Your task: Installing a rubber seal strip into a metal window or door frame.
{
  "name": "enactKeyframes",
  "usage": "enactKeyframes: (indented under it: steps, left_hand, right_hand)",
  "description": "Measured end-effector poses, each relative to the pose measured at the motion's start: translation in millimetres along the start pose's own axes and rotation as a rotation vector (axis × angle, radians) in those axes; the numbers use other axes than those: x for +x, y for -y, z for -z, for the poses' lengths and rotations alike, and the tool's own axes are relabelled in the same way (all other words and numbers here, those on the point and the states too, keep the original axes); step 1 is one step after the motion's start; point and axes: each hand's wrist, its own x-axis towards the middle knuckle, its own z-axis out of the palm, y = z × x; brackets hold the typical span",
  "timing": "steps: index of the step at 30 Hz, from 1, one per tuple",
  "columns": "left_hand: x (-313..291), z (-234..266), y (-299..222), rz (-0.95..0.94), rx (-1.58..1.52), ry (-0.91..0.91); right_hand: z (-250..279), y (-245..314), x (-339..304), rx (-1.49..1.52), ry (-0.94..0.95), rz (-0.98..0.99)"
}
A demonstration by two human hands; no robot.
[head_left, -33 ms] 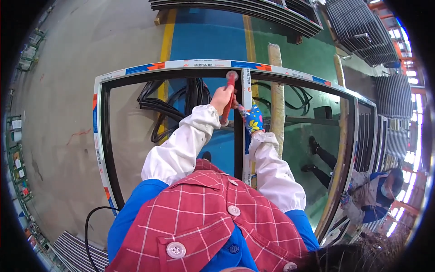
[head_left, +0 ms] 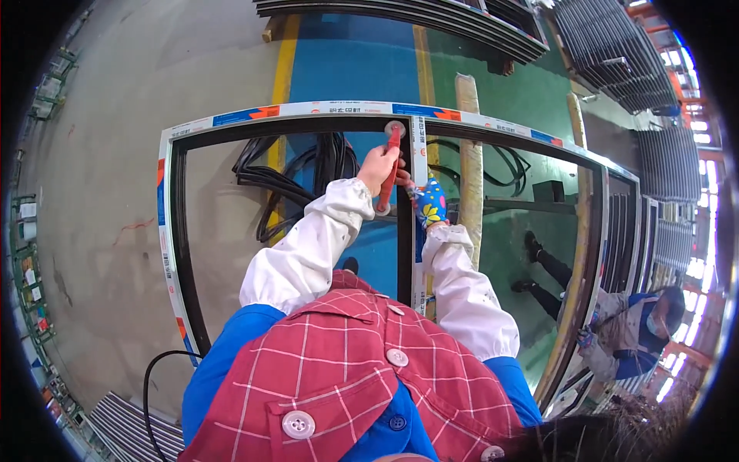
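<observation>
My bare left hand is closed around the red handle of a roller tool, which has a round wheel at each end. Its far wheel sits at the inner corner where the frame's middle bar meets the far bar. My right hand, in a blue flowered glove with bare fingertips, reaches across the middle bar. Those fingers are closed beside the tool's handle; what they pinch, if anything, is hidden. A large rectangular frame, dark inside with printed white film on its outer face, lies before me.
Black rubber strips hang in coils below the left opening. A padded rail runs under the right opening. Stacked profiles lie beyond the frame. At the right, another person stands beside more frames. A black cable curves at lower left.
The roller tool and my left hand have shifted very slightly. My right fingertips sit a little differently beside the handle. The frame has not moved.
</observation>
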Motion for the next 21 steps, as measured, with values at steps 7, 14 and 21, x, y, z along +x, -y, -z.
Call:
enactKeyframes:
  steps: [7,14,21]
  left_hand:
    - [7,1,1,-0.034,-0.004,-0.048]
    - [-48,152,-36,-0.484,-0.136,-0.579]
    - [-116,278,-134,-0.603,-0.242,-0.934]
  right_hand:
    - [5,14,-9,-0.381,-0.150,0.212]
    - [1,-1,-1,-0.043,-0.037,0.086]
    - [7,-7,-2,-0.073,-0.005,0.006]
